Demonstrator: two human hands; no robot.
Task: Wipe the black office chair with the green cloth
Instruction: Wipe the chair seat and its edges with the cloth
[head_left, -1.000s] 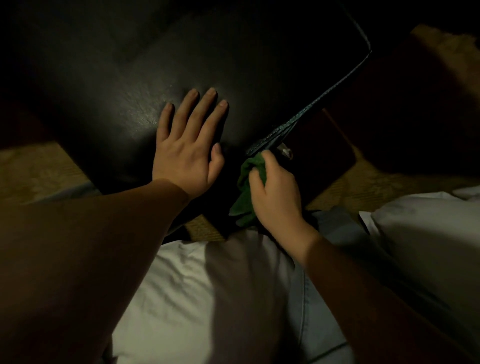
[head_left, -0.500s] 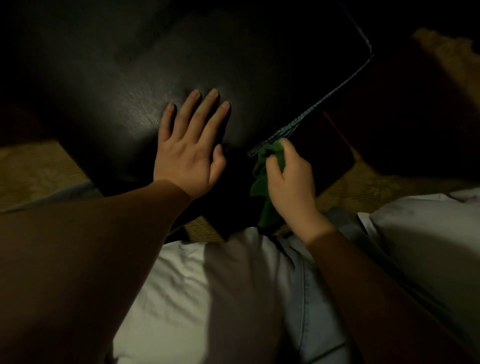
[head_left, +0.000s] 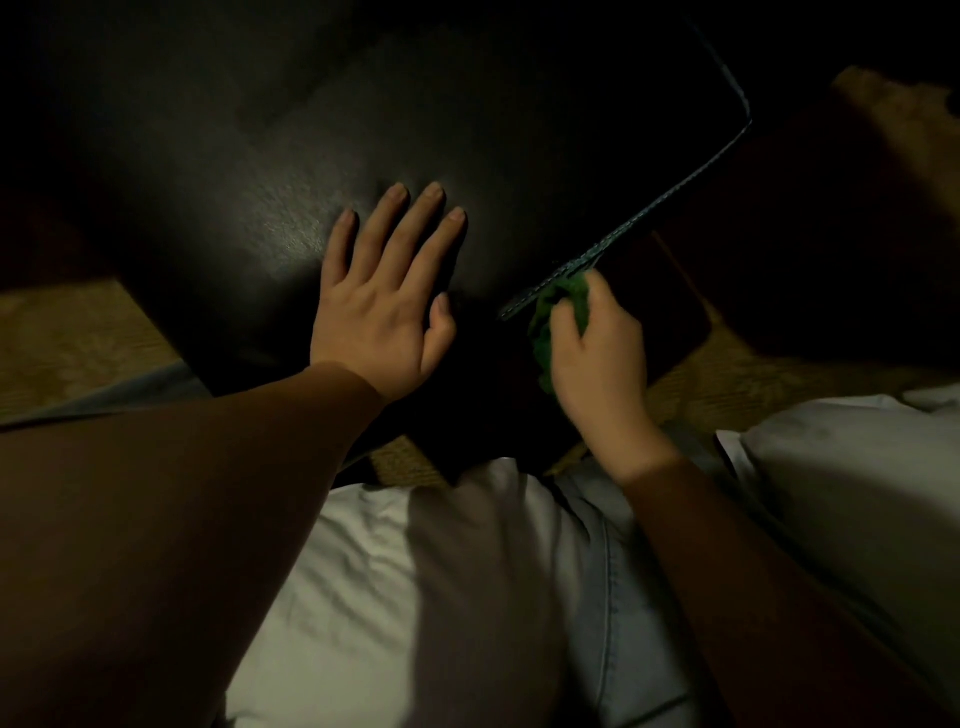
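Grip: right hand (head_left: 597, 358) has its fingers curled round the green cloth (head_left: 553, 317), bunched into a wad with the thumb on top. The wad is pressed against the near end of the stitched edge (head_left: 670, 202) of the black office chair (head_left: 363, 130). At 9 o'clock of the cloth, left hand (head_left: 379, 312) lies flat with fingers spread, palm down on the padded face. It holds nothing and looks like a brace.

Step as I read it: wiping the edge trim.
- Fold the wad over both sides of the seam.
- Run it toward 1 o'clock, up to the corner, in one pass with even pressure.
- Lean on the left palm so the chair can't swivel or roll.
- Turn to a fresh cloth face before the broad panel.

Chair: fills the frame from 9 through 1 o'clock. Smooth black leather-like skin, faint sheen at 10 o'clock of the left fingertips. Pale stitching runs along the rim to a rounded corner at 1 o'clock. Too dim to tell dirt, or seat from back. Tan carpet (head_left: 67, 332) shows at 8 o'clock.
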